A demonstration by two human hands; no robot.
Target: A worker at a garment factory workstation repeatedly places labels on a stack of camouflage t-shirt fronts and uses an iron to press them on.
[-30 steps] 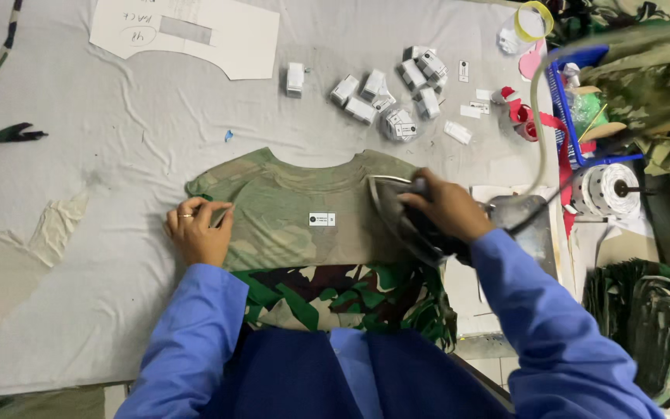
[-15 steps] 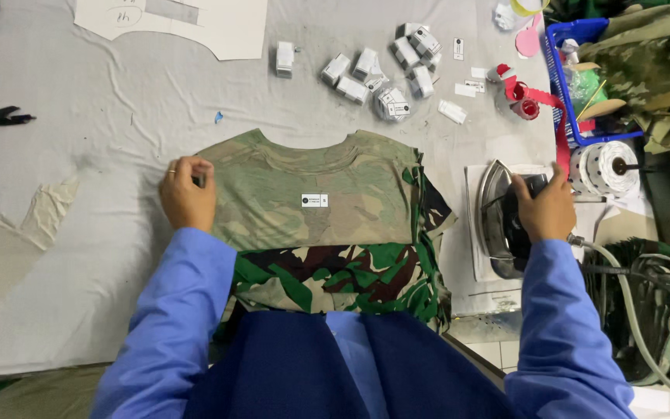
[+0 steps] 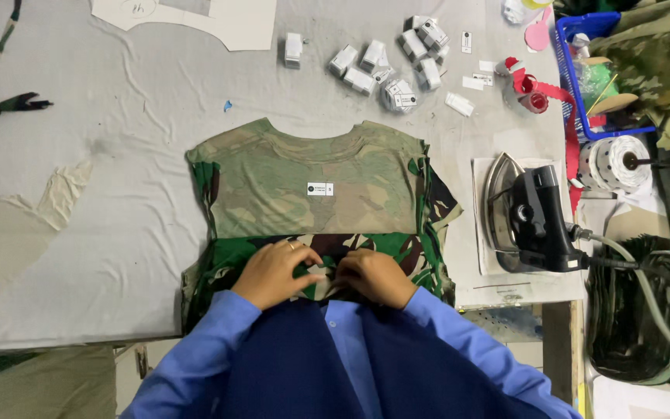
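You are pinching the near hem of the camouflage shirt (image 3: 312,225) with both hands: left hand (image 3: 273,271) and right hand (image 3: 378,275) are lying side by side, fingers curled closed on the darker green fabric at the counter (image 3: 102,233) edge. The shirt is lying flat, inside out, neck away from you, small white label (image 3: 319,188) showing. The iron (image 3: 525,213) is resting on its pad just right of the shirt, hose trailing off. Risk: a sideways tug could be dragging the sleeve against the iron; uneven pulling could be rucking the pressed panel.
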